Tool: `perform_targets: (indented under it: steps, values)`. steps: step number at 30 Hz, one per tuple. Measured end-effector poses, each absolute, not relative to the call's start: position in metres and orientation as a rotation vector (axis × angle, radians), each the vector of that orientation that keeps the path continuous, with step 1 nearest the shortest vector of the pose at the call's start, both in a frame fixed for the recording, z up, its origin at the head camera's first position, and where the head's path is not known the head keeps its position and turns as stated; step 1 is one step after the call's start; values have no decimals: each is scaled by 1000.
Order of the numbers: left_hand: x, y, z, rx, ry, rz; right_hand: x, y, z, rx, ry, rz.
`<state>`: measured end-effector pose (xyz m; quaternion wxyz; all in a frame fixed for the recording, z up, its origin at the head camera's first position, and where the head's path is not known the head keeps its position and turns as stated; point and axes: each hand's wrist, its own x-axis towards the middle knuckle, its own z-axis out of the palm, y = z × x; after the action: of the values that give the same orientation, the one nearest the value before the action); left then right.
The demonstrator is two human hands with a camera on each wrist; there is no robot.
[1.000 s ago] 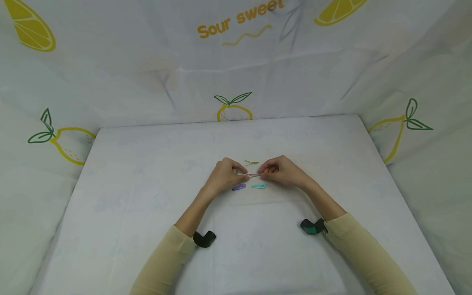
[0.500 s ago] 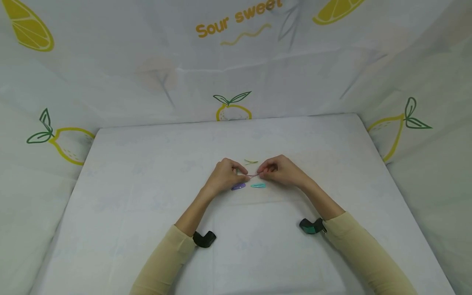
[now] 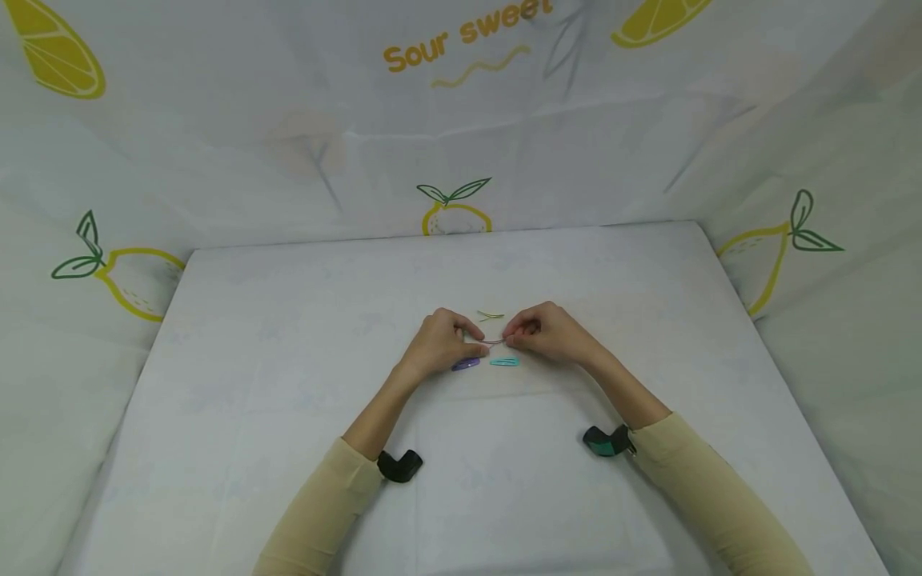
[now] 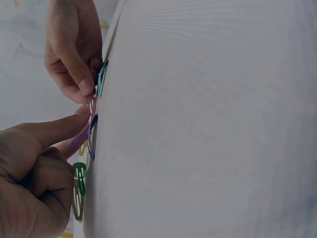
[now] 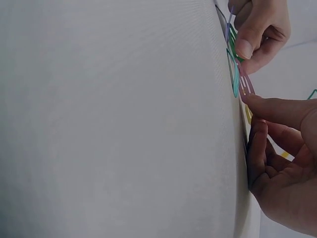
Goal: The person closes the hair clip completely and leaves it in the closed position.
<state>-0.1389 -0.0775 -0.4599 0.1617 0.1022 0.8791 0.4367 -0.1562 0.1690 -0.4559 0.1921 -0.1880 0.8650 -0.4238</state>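
Note:
Between both hands is a pink snap hair clip [image 3: 493, 342], its slotted frame plainest in the right wrist view. My right hand [image 3: 555, 334] pinches one end between thumb and index finger. At the opposite end, the thumb and index fingertips of my left hand [image 3: 435, 342] hold the clip, partly covering it. Just nearer than the hands lie a purple hair clip [image 3: 466, 364] and a turquoise hair clip [image 3: 504, 362]. Beyond them is a yellow hair clip [image 3: 491, 316], its arms spread. A green hair clip [image 4: 79, 173] shows beside the left hand, mostly hidden in the head view.
A white cloth covers the wide table [image 3: 288, 320]. Behind it and at both sides hangs a white curtain [image 3: 288, 176] with lemon prints. Dark wrist cameras stick out at the left cuff [image 3: 356, 464] and the right cuff [image 3: 651, 432].
Both hands stay nearly in place, the right a touch further left. The strip of pink clip seen between them has tilted slightly. The other clips lie as before.

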Motion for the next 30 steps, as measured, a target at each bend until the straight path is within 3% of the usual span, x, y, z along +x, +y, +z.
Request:
perform_targets:
  steps: [30]
  values:
    - [-135, -75, -458, 365, 2497, 1284, -151, 165, -455, -519, 2453, -1276]
